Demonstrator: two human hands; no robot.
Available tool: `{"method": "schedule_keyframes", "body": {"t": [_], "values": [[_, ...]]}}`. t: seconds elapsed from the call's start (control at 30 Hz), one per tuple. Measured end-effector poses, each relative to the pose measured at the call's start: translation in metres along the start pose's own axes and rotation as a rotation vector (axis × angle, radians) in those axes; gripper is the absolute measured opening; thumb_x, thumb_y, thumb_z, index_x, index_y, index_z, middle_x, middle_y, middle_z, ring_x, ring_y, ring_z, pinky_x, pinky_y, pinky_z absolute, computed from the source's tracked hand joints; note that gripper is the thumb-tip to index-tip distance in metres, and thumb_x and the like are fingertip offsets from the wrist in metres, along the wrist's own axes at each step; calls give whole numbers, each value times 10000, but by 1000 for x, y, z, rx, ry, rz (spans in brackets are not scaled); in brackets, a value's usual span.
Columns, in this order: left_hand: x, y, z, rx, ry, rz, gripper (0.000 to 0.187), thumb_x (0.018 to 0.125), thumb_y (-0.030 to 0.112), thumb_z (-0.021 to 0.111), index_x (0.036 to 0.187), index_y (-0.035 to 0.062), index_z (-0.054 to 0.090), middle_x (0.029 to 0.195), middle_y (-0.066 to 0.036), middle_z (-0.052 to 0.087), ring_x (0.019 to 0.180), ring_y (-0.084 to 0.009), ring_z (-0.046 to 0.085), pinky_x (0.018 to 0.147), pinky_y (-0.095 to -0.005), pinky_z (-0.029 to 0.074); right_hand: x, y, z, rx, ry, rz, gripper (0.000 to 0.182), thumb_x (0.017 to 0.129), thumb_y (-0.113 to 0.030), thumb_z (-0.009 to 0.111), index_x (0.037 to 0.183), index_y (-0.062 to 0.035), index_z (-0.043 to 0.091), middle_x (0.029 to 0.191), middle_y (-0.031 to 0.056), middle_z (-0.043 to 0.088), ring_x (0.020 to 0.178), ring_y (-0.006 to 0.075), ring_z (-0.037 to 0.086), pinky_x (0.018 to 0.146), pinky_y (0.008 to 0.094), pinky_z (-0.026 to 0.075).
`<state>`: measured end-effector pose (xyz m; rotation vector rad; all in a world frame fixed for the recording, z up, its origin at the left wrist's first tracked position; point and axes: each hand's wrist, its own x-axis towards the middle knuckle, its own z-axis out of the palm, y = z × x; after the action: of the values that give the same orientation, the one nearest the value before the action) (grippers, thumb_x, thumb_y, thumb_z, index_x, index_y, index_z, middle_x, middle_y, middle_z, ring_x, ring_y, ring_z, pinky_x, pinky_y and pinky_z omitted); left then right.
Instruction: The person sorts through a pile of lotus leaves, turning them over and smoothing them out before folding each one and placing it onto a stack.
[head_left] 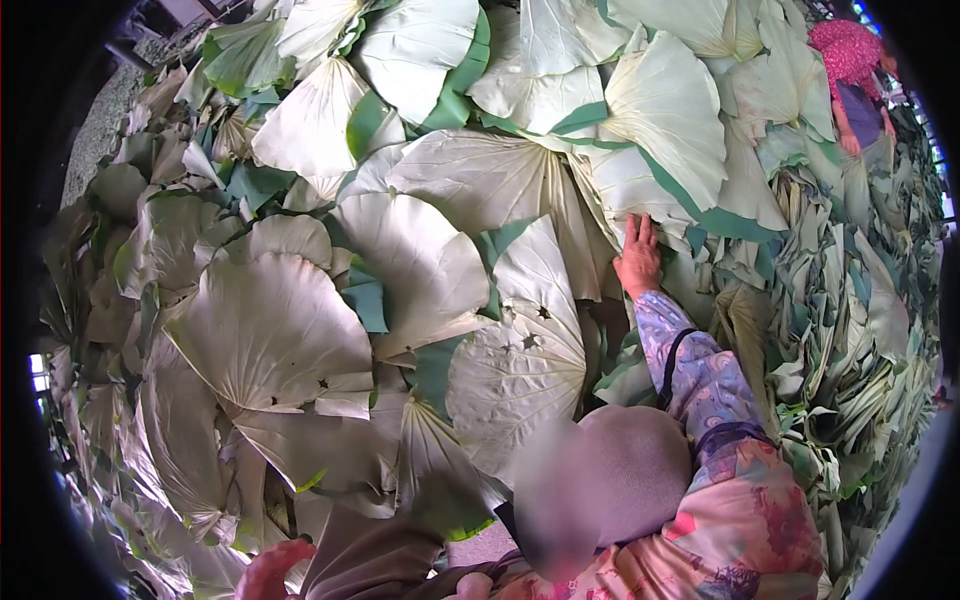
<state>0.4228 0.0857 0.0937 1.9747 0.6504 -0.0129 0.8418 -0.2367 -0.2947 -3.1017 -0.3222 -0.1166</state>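
Observation:
My right hand [638,258] reaches forward in a floral sleeve. Its fingers are stretched out and rest on the edge of a pale lotus leaf [640,190]. Beside the wrist, on the left, lies a large pleated lotus leaf [480,175]. A leaf with several small dark holes [520,375] is nearer to my body. At the bottom left, a pinkish-red shape [275,572], cut off by the frame, may be my left hand; its fingers cannot be made out. A blurred patch hides part of the lower middle.
Overlapping leaves, many folded, cover the ground. A thick heap of crumpled, greener leaves [850,370] lies on the right. At the upper right another person in pink [848,50] bends over the leaves, arms down. Rough grey ground [100,135] shows at the upper left.

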Motion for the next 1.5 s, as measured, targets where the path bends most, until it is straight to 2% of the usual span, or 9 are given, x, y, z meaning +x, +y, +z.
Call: {"method": "schedule_keyframes", "body": {"t": [0.17, 0.27, 0.53, 0.67, 0.7, 0.87, 1.27, 1.37, 1.5], "values": [[-19, -9, -11, -22, 8, 49, 493, 886, 285, 469, 1217, -74, 405, 1100, -254, 545, 1058, -343, 520, 940, -411, 366, 24, 9, -14, -54, -67, -84, 302, 748, -85, 539, 1042, -115, 482, 1050, 146, 494, 958, 331, 516, 717, 417, 486], [-39, -11, -22, 21, 22, 83, 512, 885, 314, 479, 1190, -92, 415, 1116, -264, 529, 1033, -357, 530, 923, -427, 379, 32, 9, -30, -76, -66, -160, 173, 793, -76, 443, 947, -107, 516, 954, 148, 539, 866, 333, 564, 694, 425, 479], [-109, -42, -37, -278, 132, 171, 463, 870, 237, 515, 1214, -56, 417, 1131, -272, 515, 1050, -376, 512, 919, -459, 374, 15, -4, -123, -136, -118, -235, 192, 805, -101, 433, 969, -104, 533, 909, 174, 560, 844, 348, 578, 693, 444, 462], [-127, -53, -43, -358, 119, 295, 428, 853, 166, 536, 1221, -25, 432, 1145, -257, 511, 1055, -388, 504, 918, -486, 371, -19, 11, -160, -51, -81, -234, 291, 704, -5, 497, 965, -123, 551, 902, 163, 562, 837, 364, 564, 690, 459, 437], [-129, -53, -44, -382, 100, 295, 418, 850, 152, 536, 1219, -20, 437, 1145, -249, 513, 1057, -387, 503, 917, -490, 372, -29, 13, -167, -38, -63, -251, 226, 781, -64, 448, 965, -131, 561, 889, 163, 568, 841, 362, 569, 700, 446, 448], [-130, -50, -41, -496, 12, 417, 387, 838, 97, 543, 1210, 18, 465, 1147, -208, 521, 1060, -382, 502, 908, -509, 380, -71, 26, -208, 70, -83, -267, 312, 704, 24, 480, 947, -145, 581, 909, 137, 573, 875, 340, 560, 712, 433, 434], [-116, 11, 6, -351, -77, 499, 392, 831, 74, 565, 1207, 40, 463, 1150, -189, 524, 1070, -351, 505, 930, -472, 381, -140, 42, -274, 300, -63, -478, 331, 682, 53, 455, 935, -106, 594, 939, 181, 581, 880, 361, 557, 738, 436, 446], [-113, 26, 24, -365, -95, 528, 375, 830, 48, 557, 1190, -1, 463, 1152, -181, 528, 1088, -356, 494, 946, -458, 369, -170, 43, -286, 311, -93, -546, 320, 677, 48, 479, 929, -106, 602, 903, 138, 585, 840, 327, 568, 730, 408, 463], [-112, 40, 46, -224, -22, 463, 383, 803, 160, 602, 1120, -20, 484, 1074, -164, 556, 969, -297, 558, 865, -403, 439, -210, -33, -314, 810, -83, -818, 329, 642, -4, 569, 968, -46, 565, 898, 127, 581, 821, 310, 582, 714, 410, 456]]}}
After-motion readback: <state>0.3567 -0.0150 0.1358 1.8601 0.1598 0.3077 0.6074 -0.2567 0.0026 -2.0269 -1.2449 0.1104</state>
